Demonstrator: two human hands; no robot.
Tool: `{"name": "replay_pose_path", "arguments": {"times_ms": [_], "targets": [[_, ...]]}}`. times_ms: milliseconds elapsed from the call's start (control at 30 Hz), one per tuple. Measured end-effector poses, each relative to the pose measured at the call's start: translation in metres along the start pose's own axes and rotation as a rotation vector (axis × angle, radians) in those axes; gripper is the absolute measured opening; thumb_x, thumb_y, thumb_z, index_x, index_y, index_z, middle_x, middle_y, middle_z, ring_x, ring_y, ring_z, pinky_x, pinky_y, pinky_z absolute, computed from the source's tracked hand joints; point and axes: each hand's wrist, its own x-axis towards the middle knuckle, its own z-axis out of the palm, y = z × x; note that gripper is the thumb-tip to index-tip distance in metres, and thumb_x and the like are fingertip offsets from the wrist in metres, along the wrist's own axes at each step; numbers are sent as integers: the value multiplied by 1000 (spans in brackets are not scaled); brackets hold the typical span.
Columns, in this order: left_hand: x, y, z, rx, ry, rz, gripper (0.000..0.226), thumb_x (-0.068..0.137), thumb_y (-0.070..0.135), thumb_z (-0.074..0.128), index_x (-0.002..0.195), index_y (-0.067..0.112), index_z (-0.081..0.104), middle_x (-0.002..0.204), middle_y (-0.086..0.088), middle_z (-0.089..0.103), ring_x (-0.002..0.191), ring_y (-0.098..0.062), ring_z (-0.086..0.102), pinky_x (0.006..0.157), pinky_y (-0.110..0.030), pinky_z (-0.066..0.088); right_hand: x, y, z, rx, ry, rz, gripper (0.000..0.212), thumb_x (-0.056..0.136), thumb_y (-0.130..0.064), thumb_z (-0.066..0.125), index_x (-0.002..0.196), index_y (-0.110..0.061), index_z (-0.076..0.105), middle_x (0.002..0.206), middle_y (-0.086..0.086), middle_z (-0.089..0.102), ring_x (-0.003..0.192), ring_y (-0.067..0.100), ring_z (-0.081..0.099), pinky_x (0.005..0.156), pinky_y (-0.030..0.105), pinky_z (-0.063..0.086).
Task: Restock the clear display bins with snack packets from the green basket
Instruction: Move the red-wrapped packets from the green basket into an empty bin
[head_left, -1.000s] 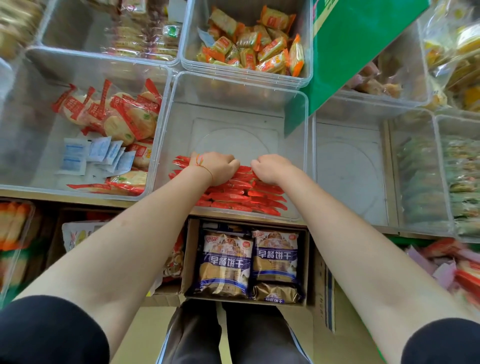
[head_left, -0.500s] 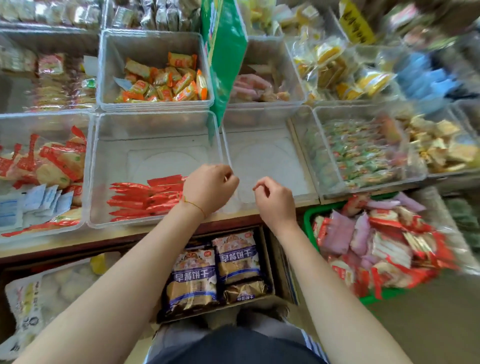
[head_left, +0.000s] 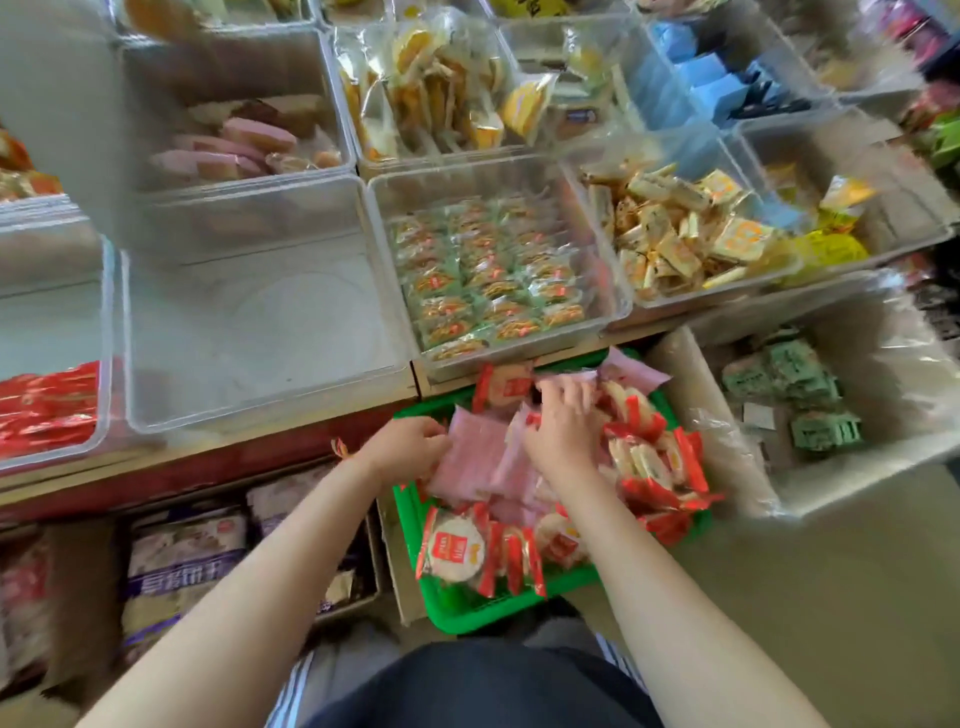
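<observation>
1. Green plastic basket (head_left: 457, 608) sat below the shelf edge, heaped with snack packets in the head view.
2. Left hand (head_left: 402, 447) curled its fingers onto the edge of a flat pink packet (head_left: 470, 457).
3. Right hand (head_left: 563, 428) lay spread on the heap, fingers partly bent; its grasp could not be determined.
4. Round red-trimmed packets (head_left: 457, 551) were glossy; a clear rigid bin (head_left: 260, 332) stood above.

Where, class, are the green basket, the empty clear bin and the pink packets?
green basket (head_left: 470, 605): head view, near rim.
empty clear bin (head_left: 270, 322): head view, bare floor.
pink packets (head_left: 467, 457): head view, top packet's face.
</observation>
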Motion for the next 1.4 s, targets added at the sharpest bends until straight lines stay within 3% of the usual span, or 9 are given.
{"name": "replay_pose_path", "arguments": {"times_ms": [133,333,433,567,667,867,1000,1267,1400], "targets": [[22,36,43,-40,-25,-42,25,96,19,49,104,6,67,96,-9,72,86,-25,69,79,-34,55,27,50,1,-105,-299,-53,67,89,-11,56,148,-30,31,156,3,28,147,28,15,112,50,27],[30,63,66,-243,31,-112,26,96,23,51,110,11,68,93,-3,72,80,-17,70,78,-33,57,43,75,7,78,-144,-89,42,92,-17,49,131,-30,56,130,2,59,122,26,50,107,43,36],[31,70,70,-251,193,-81,30,89,27,63,118,22,61,102,6,68,89,-11,66,86,-34,55,42,73,-15,330,-58,-123,20,95,-31,53,110,-25,64,102,-1,66,100,24,58,85,37,46],[30,89,81,-206,321,223,97,72,34,84,150,25,27,142,9,41,129,-7,39,107,-24,32,30,58,-52,710,-524,-113,29,96,-25,53,123,-19,60,105,-1,66,98,18,61,85,33,49],[39,98,92,-143,321,241,97,75,37,81,153,23,26,152,4,38,137,-12,36,105,-20,24,22,60,-57,880,-781,-144,32,100,-36,49,117,-14,66,113,4,69,107,17,63,96,37,48],[44,77,101,-856,116,-172,52,91,23,66,140,18,49,112,-11,67,100,-27,67,69,-44,54,40,110,-29,200,-326,-245,29,96,-29,50,118,-15,63,120,5,60,115,23,53,92,37,45],[35,67,108,-1229,48,-268,36,93,27,62,125,10,60,120,-17,68,98,-30,69,68,-38,57,44,120,-11,50,-366,-231,37,94,-23,52,129,-15,52,128,6,54,122,27,48,102,41,41],[30,44,110,-1297,92,-379,46,91,26,62,130,2,57,122,-19,67,115,-37,63,101,-59,46,41,103,3,-61,-266,-231,30,95,-18,54,124,-14,54,124,6,60,117,26,54,104,40,38],[25,38,105,-1311,112,-387,40,93,20,61,127,0,56,113,-22,68,104,-37,67,95,-56,51,36,92,-18,114,-49,-200,19,99,-27,53,107,-13,64,101,3,68,95,24,61,73,32,41]]}}
